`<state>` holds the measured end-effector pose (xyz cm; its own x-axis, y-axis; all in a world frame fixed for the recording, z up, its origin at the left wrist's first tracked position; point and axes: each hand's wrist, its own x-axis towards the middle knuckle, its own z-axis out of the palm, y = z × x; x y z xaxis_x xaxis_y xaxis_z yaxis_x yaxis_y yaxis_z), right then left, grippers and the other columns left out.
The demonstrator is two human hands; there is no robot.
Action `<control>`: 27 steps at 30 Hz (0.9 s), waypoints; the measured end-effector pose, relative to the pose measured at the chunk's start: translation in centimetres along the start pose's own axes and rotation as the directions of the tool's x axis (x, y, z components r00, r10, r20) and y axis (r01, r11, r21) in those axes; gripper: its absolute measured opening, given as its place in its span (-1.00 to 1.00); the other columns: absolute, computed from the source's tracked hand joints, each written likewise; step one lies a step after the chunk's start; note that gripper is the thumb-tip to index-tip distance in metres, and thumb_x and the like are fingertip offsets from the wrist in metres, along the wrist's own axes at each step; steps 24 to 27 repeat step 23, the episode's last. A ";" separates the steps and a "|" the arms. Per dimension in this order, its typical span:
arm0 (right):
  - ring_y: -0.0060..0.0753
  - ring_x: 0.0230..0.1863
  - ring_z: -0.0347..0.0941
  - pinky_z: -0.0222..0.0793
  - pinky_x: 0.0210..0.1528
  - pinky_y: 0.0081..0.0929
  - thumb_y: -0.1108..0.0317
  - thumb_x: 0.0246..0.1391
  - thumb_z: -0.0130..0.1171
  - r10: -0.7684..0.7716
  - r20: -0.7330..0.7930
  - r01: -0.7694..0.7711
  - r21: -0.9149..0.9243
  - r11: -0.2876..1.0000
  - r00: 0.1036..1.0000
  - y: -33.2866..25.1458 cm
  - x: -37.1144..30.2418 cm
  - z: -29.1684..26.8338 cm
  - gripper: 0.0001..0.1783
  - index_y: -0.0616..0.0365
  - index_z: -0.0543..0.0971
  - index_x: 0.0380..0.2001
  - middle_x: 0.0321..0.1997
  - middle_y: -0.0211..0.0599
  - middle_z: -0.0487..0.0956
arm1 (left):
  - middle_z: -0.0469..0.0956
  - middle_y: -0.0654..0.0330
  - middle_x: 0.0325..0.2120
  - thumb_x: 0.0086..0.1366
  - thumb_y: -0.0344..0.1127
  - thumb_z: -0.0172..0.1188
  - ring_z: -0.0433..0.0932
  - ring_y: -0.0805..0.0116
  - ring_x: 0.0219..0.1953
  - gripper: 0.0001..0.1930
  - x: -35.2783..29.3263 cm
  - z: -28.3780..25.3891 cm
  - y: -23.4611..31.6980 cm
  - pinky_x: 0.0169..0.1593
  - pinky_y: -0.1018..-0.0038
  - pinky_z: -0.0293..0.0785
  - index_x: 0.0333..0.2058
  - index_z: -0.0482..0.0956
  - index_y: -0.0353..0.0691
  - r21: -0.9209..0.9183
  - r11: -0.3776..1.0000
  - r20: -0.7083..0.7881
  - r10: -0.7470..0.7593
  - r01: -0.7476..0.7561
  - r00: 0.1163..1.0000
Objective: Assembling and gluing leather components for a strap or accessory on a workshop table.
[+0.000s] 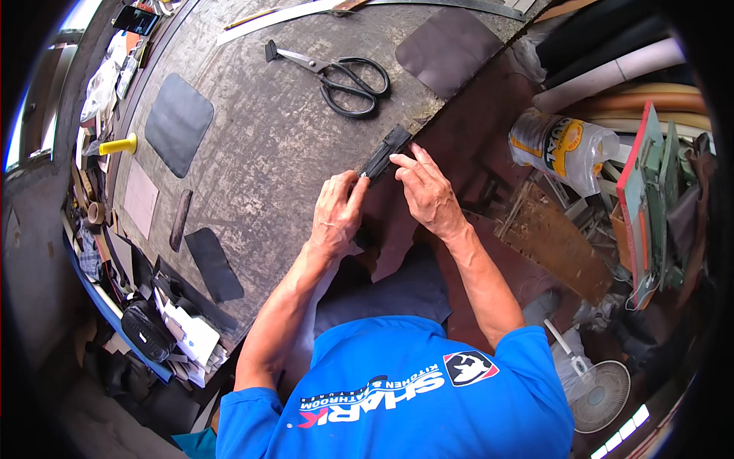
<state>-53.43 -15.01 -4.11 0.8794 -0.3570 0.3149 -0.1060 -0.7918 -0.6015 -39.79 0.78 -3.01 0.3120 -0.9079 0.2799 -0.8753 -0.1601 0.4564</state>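
At the table's front edge, a narrow black folded piece lies between my two hands; its exact kind cannot be made out. My left hand is closed, thumb and fingers pinching its near end. Along its right side, my right hand has bent fingers against it, partly over the edge. Beyond them on the worn table rest large scissors with black loop handles, their tips in a dark cover. A dark brown rounded sheet lies at the table's right edge.
On the left lie a grey-black sheet, a pinkish piece, a dark piece and a yellow spool-like object. A metal ruler lies at the back. Material rolls, a wooden board and a fan are at right.
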 end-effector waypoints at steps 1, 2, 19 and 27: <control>0.20 0.16 0.38 0.30 0.25 -0.04 0.58 0.04 0.09 0.001 0.000 -0.001 0.000 1.000 1.000 0.0 0.0 0.1 -0.80 0.25 0.53 -0.21 0.07 -0.27 0.51 | 0.46 0.01 -0.23 0.02 -0.53 0.27 0.50 0.05 -0.27 -0.66 -0.1 -0.1 0.0 -0.23 0.26 0.48 -0.17 0.51 -0.31 -0.005 1.000 -0.019 -0.013 0.013 1.000; 0.20 0.16 0.38 0.30 0.25 -0.04 0.59 0.03 0.10 0.007 -0.006 -0.006 0.005 1.000 1.000 0.0 -0.1 0.1 -0.79 0.25 0.53 -0.21 0.07 -0.26 0.51 | 0.46 0.01 -0.23 0.02 -0.53 0.27 0.50 0.05 -0.27 -0.66 -0.3 -0.1 0.0 -0.23 0.26 0.48 -0.17 0.51 -0.31 -0.006 1.000 -0.018 -0.012 0.012 1.000; 0.16 0.18 0.37 0.33 0.25 -0.10 0.64 -0.04 0.13 0.032 -0.031 -0.032 0.019 0.999 0.999 0.0 -0.3 0.6 -0.76 0.26 0.53 -0.23 0.05 -0.26 0.53 | 0.44 0.09 -0.28 0.08 -0.34 0.30 0.47 0.12 -0.26 -0.65 0.7 0.4 1.1 -0.20 0.29 0.38 -0.13 0.51 -0.24 0.096 0.987 -0.012 -0.128 0.129 0.992; 0.15 0.19 0.36 0.31 0.26 -0.09 0.63 -0.03 0.13 0.030 -0.021 -0.030 0.022 0.999 0.999 0.0 -0.3 0.5 -0.74 0.25 0.54 -0.21 0.08 -0.26 0.52 | 0.42 0.08 -0.26 0.08 -0.34 0.30 0.44 0.15 -0.26 -0.58 0.4 1.0 0.5 -0.22 0.28 0.35 -0.05 0.49 -0.22 0.094 0.990 0.005 -0.108 0.107 0.994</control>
